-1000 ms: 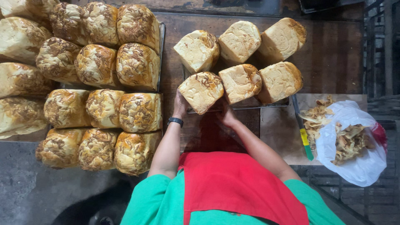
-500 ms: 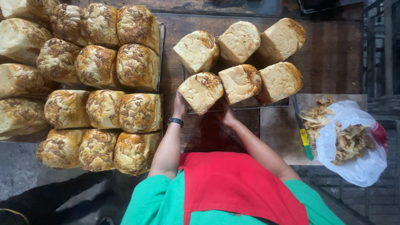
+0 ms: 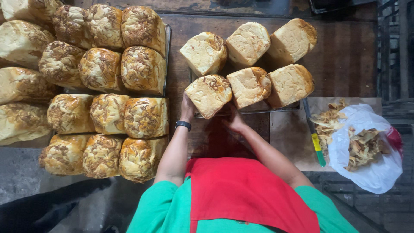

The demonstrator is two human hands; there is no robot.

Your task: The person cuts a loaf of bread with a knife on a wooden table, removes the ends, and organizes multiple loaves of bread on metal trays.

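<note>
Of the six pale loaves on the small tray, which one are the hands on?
The front-left loaf, the only one of the six with brown shreds baked on its top. The left hand and right hand flank it; the other five go untouched.

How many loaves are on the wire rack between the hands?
6: three in the back row, three in front. The left hand touches the front-left one.

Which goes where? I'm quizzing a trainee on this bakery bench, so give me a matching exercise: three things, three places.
Things:
1. knife
2. white bag
3. wristband

Places:
A. on the left forearm, just behind the left hand
B. at the far right, holding crust trimmings
C. between the small tray of loaves and the trimmings

Pairs: 1-C, 2-B, 3-A
</note>
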